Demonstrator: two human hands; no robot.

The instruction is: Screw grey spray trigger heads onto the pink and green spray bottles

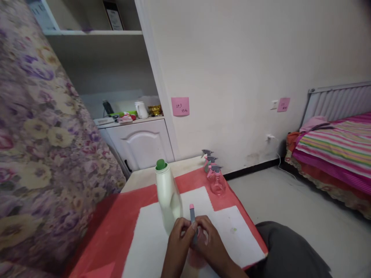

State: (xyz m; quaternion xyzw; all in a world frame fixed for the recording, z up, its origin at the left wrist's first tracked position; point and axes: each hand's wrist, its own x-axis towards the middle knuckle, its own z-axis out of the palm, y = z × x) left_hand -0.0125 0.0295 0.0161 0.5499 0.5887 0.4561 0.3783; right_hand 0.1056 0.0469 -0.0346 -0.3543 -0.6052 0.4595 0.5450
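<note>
Close in front of me, both hands work on a spray bottle with a grey spray head (192, 214) tipped by a pink nozzle. Its clear pinkish body (197, 259) shows below, partly covered by my fingers. My left hand (182, 236) is closed on the spray head, thumb pressed against it. My right hand (209, 240) wraps round the bottle's neck area from the right; the exact grip is partly hidden. Just beyond my left hand stands a pale green detergent bottle (167, 193), upright, with a green piece (161, 165) in its mouth.
More spray bottles (216, 183) stand in a row at the table's far right corner. White paper sheets (150, 231) lie on the red table cover (116, 216). A floral curtain (43, 135) hangs at left; a white cabinet (142, 143) and a bed (342, 143) are farther off.
</note>
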